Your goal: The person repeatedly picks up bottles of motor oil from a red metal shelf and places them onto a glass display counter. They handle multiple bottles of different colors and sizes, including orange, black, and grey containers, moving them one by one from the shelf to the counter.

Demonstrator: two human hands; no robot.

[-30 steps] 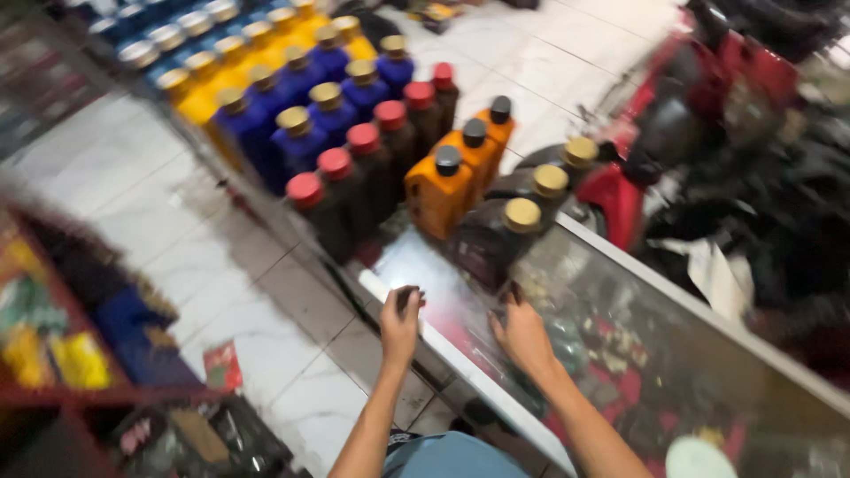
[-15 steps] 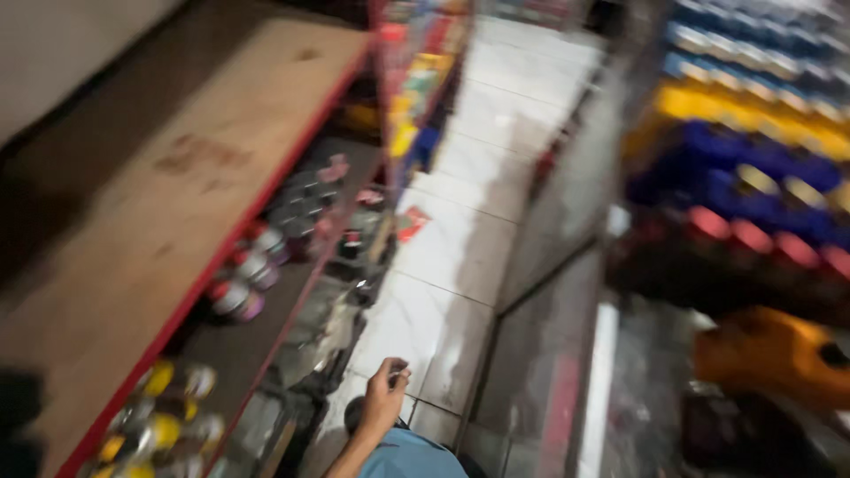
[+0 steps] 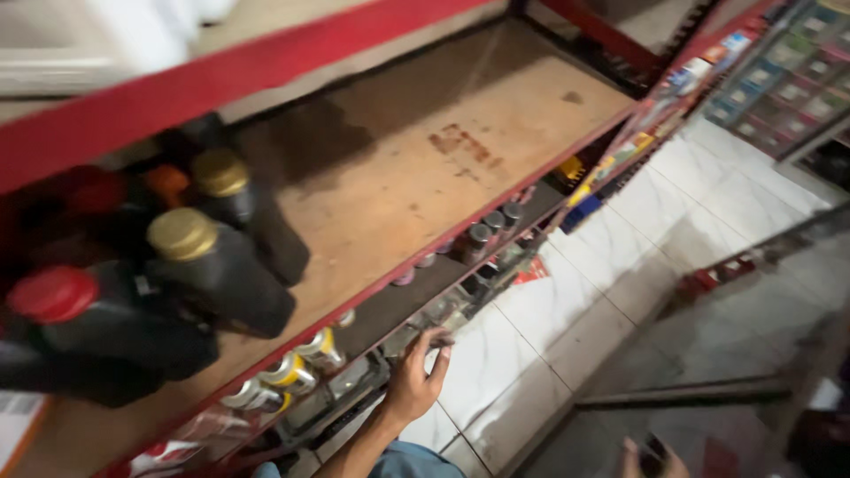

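Reaching toward lower red shelf of spray cans, left hand fingers loosely spread, holding nothing, beside dark bottles on wooden shelf above; right hand barely visible at frame bottom, grip impossible to tell; next likely grasping a can.

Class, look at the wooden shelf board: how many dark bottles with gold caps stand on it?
2. One gold-capped bottle stands nearer the shelf's front; the other gold-capped bottle stands just behind it. Both are beside the red-capped bottle. More may be hidden in the dark corner.
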